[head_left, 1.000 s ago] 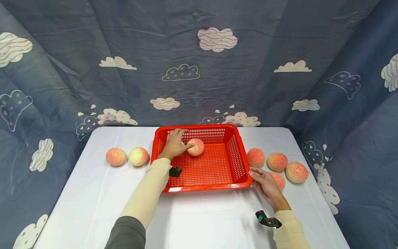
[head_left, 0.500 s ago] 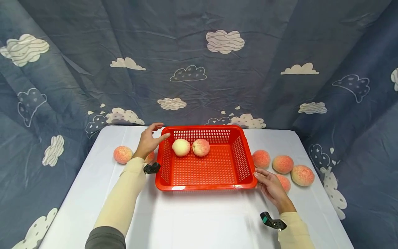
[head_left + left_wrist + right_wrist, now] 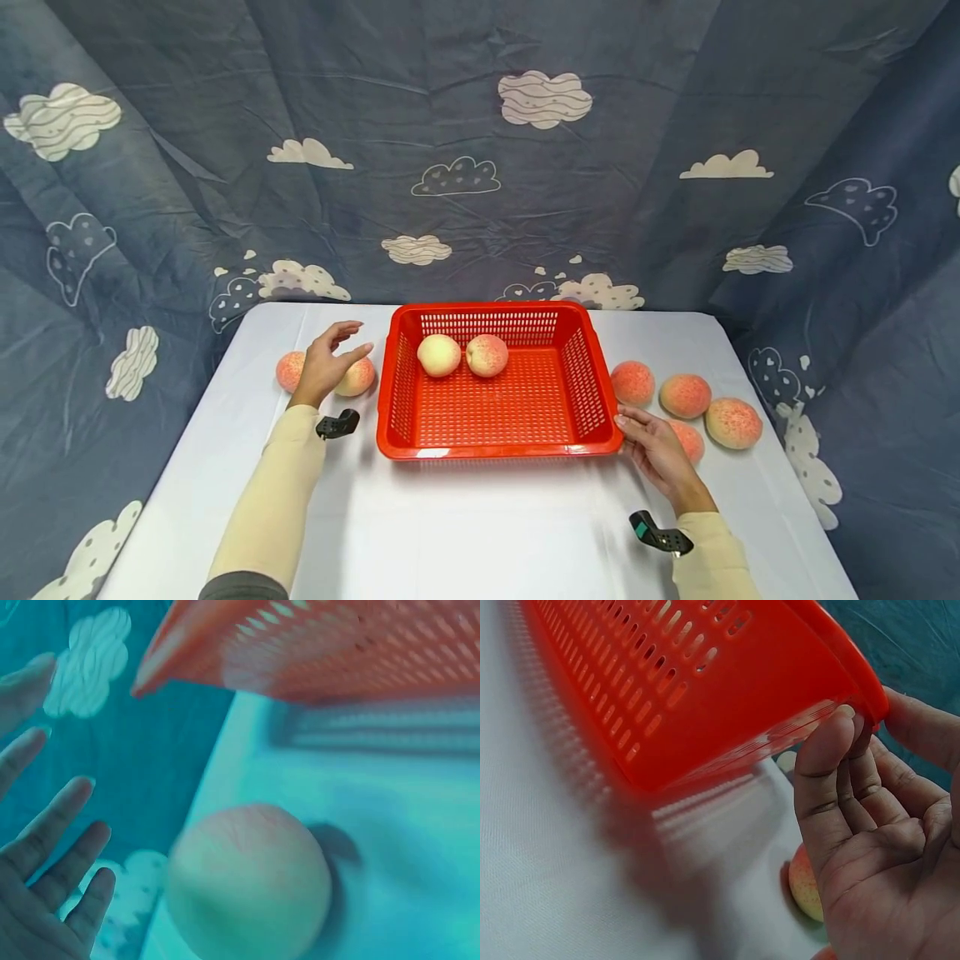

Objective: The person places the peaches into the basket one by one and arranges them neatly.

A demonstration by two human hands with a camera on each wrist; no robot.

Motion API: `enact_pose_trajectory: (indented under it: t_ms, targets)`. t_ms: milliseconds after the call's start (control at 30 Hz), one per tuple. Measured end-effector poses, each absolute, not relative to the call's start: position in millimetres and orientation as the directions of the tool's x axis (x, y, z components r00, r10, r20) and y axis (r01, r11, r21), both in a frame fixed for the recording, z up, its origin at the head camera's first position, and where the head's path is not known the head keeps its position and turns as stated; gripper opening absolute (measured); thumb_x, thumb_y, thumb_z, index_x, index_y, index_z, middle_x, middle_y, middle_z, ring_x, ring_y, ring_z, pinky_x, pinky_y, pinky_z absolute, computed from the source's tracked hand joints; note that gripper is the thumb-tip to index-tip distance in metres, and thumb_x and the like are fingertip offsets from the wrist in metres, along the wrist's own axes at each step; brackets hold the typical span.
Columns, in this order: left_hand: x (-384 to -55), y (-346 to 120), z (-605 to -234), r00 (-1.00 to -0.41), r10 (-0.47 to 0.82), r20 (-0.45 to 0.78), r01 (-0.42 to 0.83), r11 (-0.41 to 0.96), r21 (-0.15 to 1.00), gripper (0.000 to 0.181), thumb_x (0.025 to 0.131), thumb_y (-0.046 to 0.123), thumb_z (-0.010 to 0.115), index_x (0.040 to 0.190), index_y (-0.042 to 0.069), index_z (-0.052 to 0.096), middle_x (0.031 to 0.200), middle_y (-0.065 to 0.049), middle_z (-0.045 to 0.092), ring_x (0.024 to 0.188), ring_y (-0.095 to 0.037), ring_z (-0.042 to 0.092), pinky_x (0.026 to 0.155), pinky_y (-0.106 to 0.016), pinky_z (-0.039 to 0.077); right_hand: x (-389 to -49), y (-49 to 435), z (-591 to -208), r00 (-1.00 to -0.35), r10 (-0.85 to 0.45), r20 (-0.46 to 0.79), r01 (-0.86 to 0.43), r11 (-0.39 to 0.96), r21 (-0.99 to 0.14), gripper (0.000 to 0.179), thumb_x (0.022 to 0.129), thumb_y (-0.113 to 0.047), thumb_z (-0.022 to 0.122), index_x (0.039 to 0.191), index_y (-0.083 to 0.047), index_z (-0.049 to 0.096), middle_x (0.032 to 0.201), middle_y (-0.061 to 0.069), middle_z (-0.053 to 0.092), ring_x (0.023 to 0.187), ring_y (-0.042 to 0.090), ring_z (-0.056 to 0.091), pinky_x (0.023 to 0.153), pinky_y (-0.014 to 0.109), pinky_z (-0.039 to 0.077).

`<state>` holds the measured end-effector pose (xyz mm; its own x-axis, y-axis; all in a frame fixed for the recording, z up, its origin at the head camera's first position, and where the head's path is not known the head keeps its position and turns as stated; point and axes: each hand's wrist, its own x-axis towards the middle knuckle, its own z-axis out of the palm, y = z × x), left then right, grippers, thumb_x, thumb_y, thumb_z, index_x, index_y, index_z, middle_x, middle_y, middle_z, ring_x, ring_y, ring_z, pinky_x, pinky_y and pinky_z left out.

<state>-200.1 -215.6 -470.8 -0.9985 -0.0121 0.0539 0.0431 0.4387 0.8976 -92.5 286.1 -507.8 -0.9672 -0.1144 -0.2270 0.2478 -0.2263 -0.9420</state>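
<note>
My left hand point(image 3: 322, 367) is over the left side of the table, its fingers spread and holding nothing. Just right of it lies a yellow-and-pink peach point(image 3: 357, 379), which the left wrist view shows large beside the fingers. Another peach point(image 3: 288, 372), partly hidden by that hand, lies to its left. My right hand point(image 3: 660, 454) grips the rim of the red plastic basket point(image 3: 495, 452) at its front right corner, thumb and fingers on either side. Inside the basket, a pale peach point(image 3: 438, 356) and a pinker peach point(image 3: 487, 356) sit side by side toward the back left.
Several peaches lie right of the basket, among them one by its wall point(image 3: 632, 383) and one farthest right point(image 3: 734, 423). A peach point(image 3: 686, 442) is partly behind my right hand. White cloth covers the table point(image 3: 450, 533); a dark cloud-print curtain point(image 3: 450, 100) hangs behind.
My left hand has let go of the pale peach inside the basket, come out over the left rim and moved left to the peaches there. My right hand keeps its hold on the basket.
</note>
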Motion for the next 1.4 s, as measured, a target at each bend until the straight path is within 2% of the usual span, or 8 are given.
enact_pose_trajectory:
  t_ms: [233, 433, 567, 767, 900, 1033, 1167, 1400]
  targets:
    - [-194.9, -224.7, -496.5, -0.996, -0.014, -0.086, -0.084, 0.415, 0.906, 0.051, 0.087, 0.016, 0.072, 0.133, 0.005, 0.054, 0.137, -0.019, 0.051, 0.132, -0.033, 0.041, 0.111, -0.047, 0.029, -91.1, 286.1, -505.6, -0.971, -0.129, -0.203, 0.230, -0.252, -0.940, 0.016, 0.099, -0.005, 0.052, 0.115, -0.006, 0.055, 0.098, 0.002, 0.070, 0.079, 0.010, 0.066, 0.063, 0.022, 0.055]
    - [-194.0, -227.6, -506.4, -0.989, -0.055, -0.136, -0.147, 0.428, 0.892, 0.053, 0.085, 0.007, 0.072, 0.135, 0.004, 0.053, 0.141, -0.020, 0.046, 0.133, -0.034, 0.039, 0.111, -0.047, 0.030, -89.8, 284.8, -503.4, -0.969, -0.122, -0.217, 0.241, -0.241, -0.940, 0.017, 0.098, -0.007, 0.054, 0.115, -0.005, 0.055, 0.099, 0.002, 0.070, 0.079, 0.010, 0.066, 0.064, 0.023, 0.056]
    - [-195.0, -226.7, -507.7, -0.992, -0.062, -0.107, -0.123, 0.522, 0.844, 0.053, 0.084, 0.005, 0.071, 0.135, 0.004, 0.053, 0.143, -0.022, 0.040, 0.134, -0.038, 0.034, 0.112, -0.050, 0.026, -89.5, 284.3, -504.2, -0.968, -0.102, -0.229, 0.247, -0.233, -0.941, 0.018, 0.098, -0.007, 0.054, 0.116, -0.005, 0.055, 0.099, 0.001, 0.070, 0.079, 0.010, 0.065, 0.064, 0.023, 0.055]
    - [-198.7, -225.9, -512.1, -0.996, -0.046, -0.070, -0.084, 0.628, 0.773, 0.057, 0.085, 0.007, 0.071, 0.137, -0.004, 0.048, 0.145, -0.025, 0.030, 0.136, -0.041, 0.028, 0.114, -0.050, 0.020, -90.1, 282.5, -504.0, -0.964, -0.080, -0.255, 0.266, -0.231, -0.936, 0.019, 0.097, -0.008, 0.056, 0.116, -0.006, 0.055, 0.099, 0.001, 0.070, 0.081, 0.011, 0.066, 0.064, 0.022, 0.055]
    - [-199.9, -225.4, -513.8, -0.996, -0.022, -0.083, -0.078, 0.639, 0.765, 0.054, 0.087, 0.010, 0.069, 0.135, -0.003, 0.050, 0.147, -0.023, 0.035, 0.136, -0.041, 0.030, 0.114, -0.051, 0.022, -89.7, 281.9, -503.0, -0.962, -0.078, -0.262, 0.273, -0.235, -0.933, 0.024, 0.097, -0.008, 0.057, 0.119, -0.002, 0.052, 0.100, 0.002, 0.070, 0.084, 0.011, 0.066, 0.065, 0.022, 0.055]
    - [-199.8, -223.1, -516.7, -0.992, -0.018, -0.126, -0.112, 0.593, 0.797, 0.054, 0.088, 0.012, 0.069, 0.137, 0.002, 0.050, 0.150, -0.021, 0.033, 0.139, -0.039, 0.028, 0.113, -0.051, 0.023, -89.3, 282.2, -502.2, -0.962, -0.071, -0.264, 0.273, -0.225, -0.935, 0.027, 0.097, -0.009, 0.058, 0.121, 0.001, 0.050, 0.100, 0.002, 0.069, 0.083, 0.011, 0.066, 0.065, 0.022, 0.054]
    - [-198.9, -222.2, -521.4, -0.993, -0.001, -0.121, -0.098, 0.590, 0.802, 0.058, 0.083, 0.011, 0.074, 0.135, 0.004, 0.049, 0.148, -0.023, 0.032, 0.137, -0.040, 0.030, 0.112, -0.053, 0.023, -88.9, 283.0, -502.4, -0.963, -0.075, -0.258, 0.269, -0.224, -0.937, 0.025, 0.097, -0.009, 0.057, 0.120, -0.001, 0.051, 0.100, 0.002, 0.070, 0.082, 0.010, 0.066, 0.064, 0.022, 0.054]
    - [-197.2, -224.9, -525.0, -0.998, -0.002, -0.062, -0.049, 0.633, 0.773, 0.061, 0.077, 0.014, 0.079, 0.131, 0.005, 0.052, 0.139, -0.024, 0.041, 0.127, -0.041, 0.040, 0.107, -0.055, 0.029, -90.6, 284.7, -503.2, -0.963, -0.091, -0.253, 0.267, -0.223, -0.937, 0.020, 0.098, -0.006, 0.054, 0.118, -0.004, 0.052, 0.097, 0.000, 0.069, 0.081, 0.009, 0.066, 0.064, 0.022, 0.055]
